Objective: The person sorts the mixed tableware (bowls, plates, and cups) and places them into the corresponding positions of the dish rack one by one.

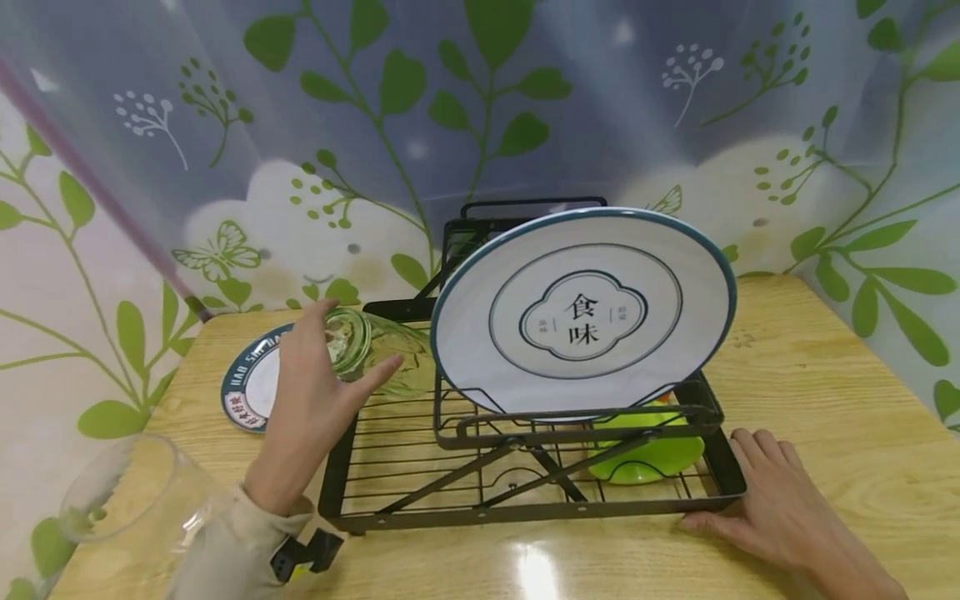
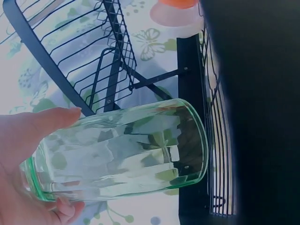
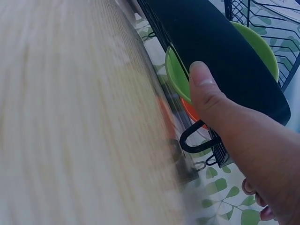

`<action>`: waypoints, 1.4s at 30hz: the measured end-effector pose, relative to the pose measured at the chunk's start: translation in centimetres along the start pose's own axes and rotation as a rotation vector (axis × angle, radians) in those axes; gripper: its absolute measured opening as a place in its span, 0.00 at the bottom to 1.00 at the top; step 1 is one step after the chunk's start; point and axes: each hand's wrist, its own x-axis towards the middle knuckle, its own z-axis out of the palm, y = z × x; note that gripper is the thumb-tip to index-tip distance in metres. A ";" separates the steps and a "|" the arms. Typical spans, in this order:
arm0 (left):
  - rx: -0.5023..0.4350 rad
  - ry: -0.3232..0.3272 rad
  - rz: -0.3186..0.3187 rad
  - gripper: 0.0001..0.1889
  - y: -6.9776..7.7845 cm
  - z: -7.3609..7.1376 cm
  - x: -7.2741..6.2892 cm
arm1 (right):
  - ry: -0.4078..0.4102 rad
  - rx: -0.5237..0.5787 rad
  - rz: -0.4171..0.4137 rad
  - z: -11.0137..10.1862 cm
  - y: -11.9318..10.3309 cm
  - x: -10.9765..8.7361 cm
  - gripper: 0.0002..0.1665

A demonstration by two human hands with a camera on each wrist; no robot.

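My left hand point(image 1: 307, 392) grips a pale green glass point(image 2: 122, 150) near one end, with the thumb along one side and fingertips on the other. The glass lies sideways above the left part of a black wire dish rack point(image 1: 416, 508). In the rack's raised slots a large white plate point(image 1: 585, 325) with a blue rim leans upright. Below it sits a green bowl point(image 1: 645, 458), partly hidden by the bars. My right hand point(image 1: 783, 508) holds the rack's right front corner. In the right wrist view its thumb point(image 3: 206, 86) presses on the dark side panel.
Left of the rack, a smaller blue-rimmed plate point(image 1: 258, 379) lies on the wooden table point(image 1: 840, 400), partly behind my left hand. A clear drinking glass point(image 1: 135, 500) stands at the near left. Behind the table hangs a leaf-patterned curtain point(image 1: 420, 125).
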 end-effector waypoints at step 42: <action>-0.068 -0.047 -0.051 0.52 -1.2 4.2 1.4 | 0.002 0.044 -0.025 0.3 -0.2 -0.2 0.38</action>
